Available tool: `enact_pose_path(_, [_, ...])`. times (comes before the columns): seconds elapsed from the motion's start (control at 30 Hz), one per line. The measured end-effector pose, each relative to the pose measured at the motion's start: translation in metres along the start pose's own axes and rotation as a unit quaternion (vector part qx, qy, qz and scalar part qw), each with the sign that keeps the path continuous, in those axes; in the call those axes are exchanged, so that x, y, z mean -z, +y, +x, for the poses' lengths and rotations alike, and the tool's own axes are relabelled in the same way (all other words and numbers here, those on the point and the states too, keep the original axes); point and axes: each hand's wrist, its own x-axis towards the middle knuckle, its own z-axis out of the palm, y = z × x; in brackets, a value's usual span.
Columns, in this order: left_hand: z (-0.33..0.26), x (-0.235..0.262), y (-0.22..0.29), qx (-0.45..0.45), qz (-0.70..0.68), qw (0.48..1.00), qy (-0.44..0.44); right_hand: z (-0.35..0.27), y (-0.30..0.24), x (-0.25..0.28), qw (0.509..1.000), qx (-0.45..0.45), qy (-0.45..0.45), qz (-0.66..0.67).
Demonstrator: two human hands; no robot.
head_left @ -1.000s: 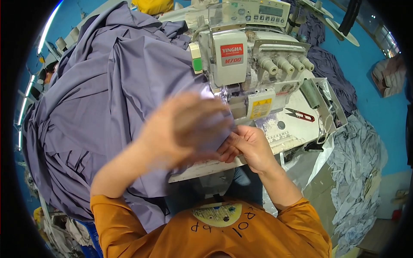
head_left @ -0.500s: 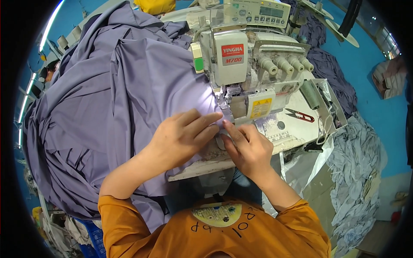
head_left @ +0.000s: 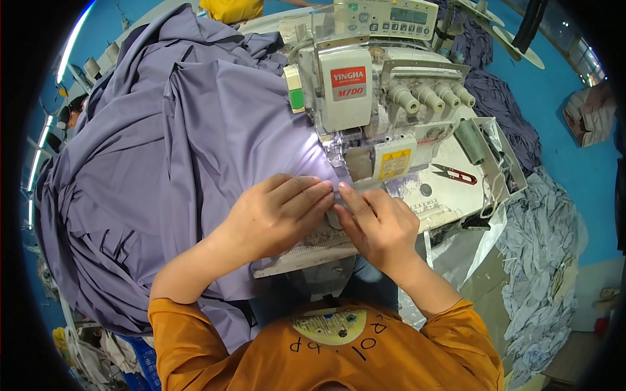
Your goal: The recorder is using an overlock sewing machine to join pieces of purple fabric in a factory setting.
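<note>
A large lavender-grey fabric (head_left: 222,124) spreads over the left of the table, and its edge reaches the needle area of a white overlock sewing machine (head_left: 345,98). My left hand (head_left: 277,212) bends over this edge, fingers together, gripping it just in front of the presser foot. Close beside it, my right hand (head_left: 381,228) pinches the same edge between thumb and index finger. The fingertips of both hands nearly meet. Under the fingers, the exact fold of the fabric is hidden.
Red-handled thread snips (head_left: 456,174) lie on the machine table at right. Beyond them stands an open box (head_left: 512,159) with a green thread cone (head_left: 471,140). Light grey cloth (head_left: 541,280) is heaped farther right. Someone in yellow (head_left: 231,9) is partly visible at the back.
My left hand's fingers have come down and closed onto the fabric edge, slightly nearer me. My right hand has shifted a little to the right, still pinching.
</note>
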Motion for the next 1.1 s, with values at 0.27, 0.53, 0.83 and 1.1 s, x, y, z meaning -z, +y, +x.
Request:
enact_pose_path(0.27, [0.010,0.000,-0.020,0.058,-0.072,0.996,-0.001,0.013,0.004,-0.003,1.000,-0.007,0.002,-0.020])
enact_pose_path(0.53, [0.017,-0.015,-0.055,0.123,-0.025,0.991,-0.036,0.034,-0.006,-0.009,0.998,0.016,0.044,0.042])
enact_pose_path(0.83, [0.012,-0.029,-0.077,0.196,0.055,0.979,0.002,0.080,-0.014,-0.033,0.999,0.023,0.010,-0.039])
enact_pose_path(1.1, [-0.001,-0.024,-0.077,0.225,0.028,0.972,0.062,0.062,-0.019,-0.016,0.997,0.042,0.027,0.056])
